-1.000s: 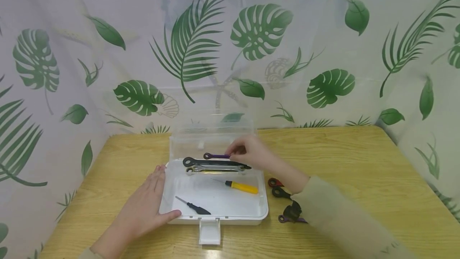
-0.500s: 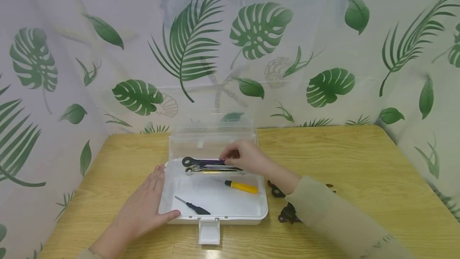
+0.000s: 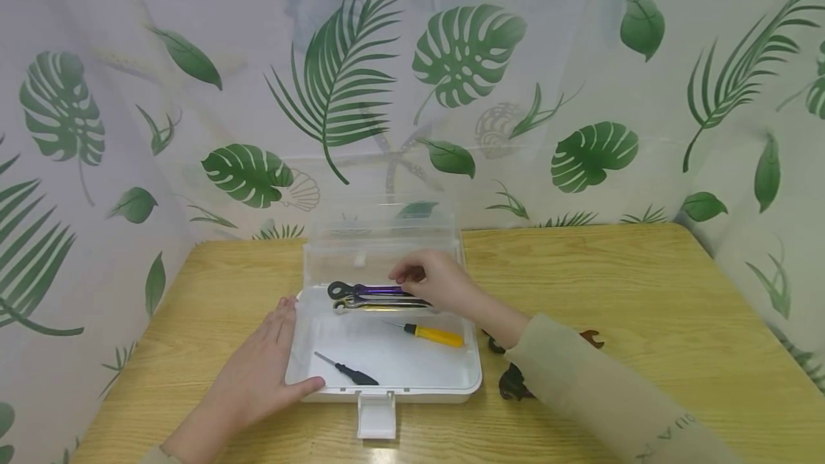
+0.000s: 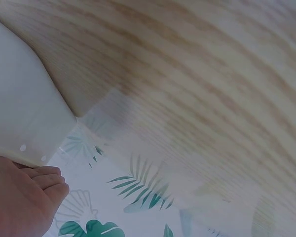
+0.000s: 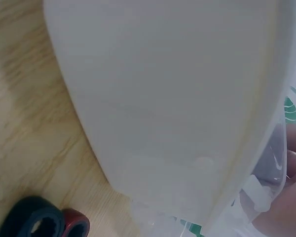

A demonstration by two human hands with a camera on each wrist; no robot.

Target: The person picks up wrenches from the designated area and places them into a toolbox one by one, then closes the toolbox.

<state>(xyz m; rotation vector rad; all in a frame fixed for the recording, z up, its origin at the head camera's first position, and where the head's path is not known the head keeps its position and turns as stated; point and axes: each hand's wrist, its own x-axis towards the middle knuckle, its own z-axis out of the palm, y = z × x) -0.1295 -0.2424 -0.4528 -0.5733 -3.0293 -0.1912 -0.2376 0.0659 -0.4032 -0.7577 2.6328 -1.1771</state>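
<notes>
My right hand (image 3: 435,283) pinches a purple ratchet wrench (image 3: 380,291) low over the back of a white plastic toolbox (image 3: 425,394). The wrench lies along a black ratchet wrench (image 3: 338,290), and its right end is hidden by my fingers. Just in front sit a silver wrench (image 3: 361,302) and a yellowish one, in the same narrow row. My left hand (image 3: 258,371) rests along the box's left side with straight fingers, its thumb on the front left corner. In the box's main space lie a yellow-handled screwdriver (image 3: 438,336) and a small black screwdriver (image 3: 356,377).
The clear lid (image 3: 329,263) stands raised behind the box; its white latch (image 3: 377,415) hangs at the front. Right of the box, partly under my right sleeve, lie more wrenches, among them a red one (image 3: 591,339). A leaf-print cloth (image 3: 503,192) backs the wooden table (image 3: 644,285).
My right hand has moved slightly left and down, bringing the purple wrench from behind the black wrench to overlap it in the row. My left hand has stayed in place.
</notes>
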